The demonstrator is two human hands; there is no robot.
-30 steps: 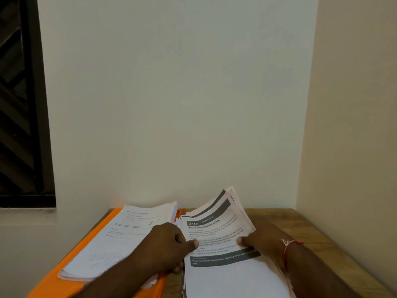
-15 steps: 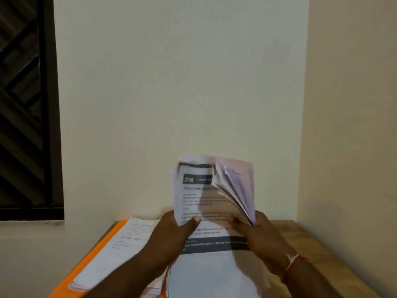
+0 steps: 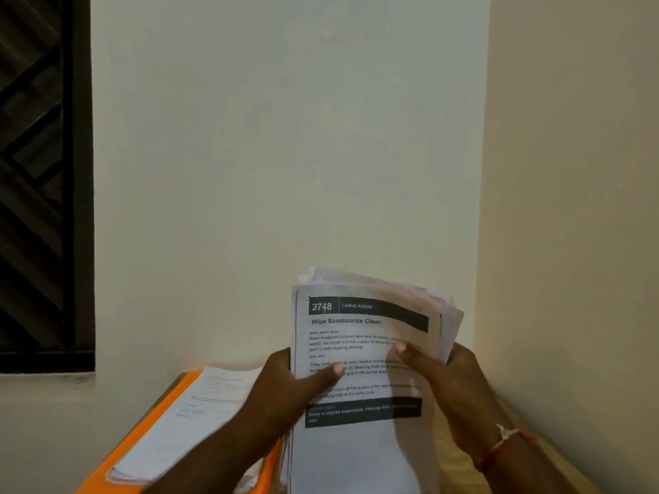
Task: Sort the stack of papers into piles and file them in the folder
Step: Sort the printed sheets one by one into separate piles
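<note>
Two hands, one paper stack (image 3: 371, 397) upright, lower centre.
Left hand (image 3: 285, 383) and right hand (image 3: 453, 379) grip its long edges, thumbs in front; sorted pile (image 3: 199, 415) on orange folder (image 3: 117, 454) lies lower left, nearer left hand.

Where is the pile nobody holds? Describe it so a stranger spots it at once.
Find the wooden table in the wall corner; an orange folder lies on its left side. The pile rests flat on that folder, unlike the 2748 stack gripped by the left hand and right hand.
</note>
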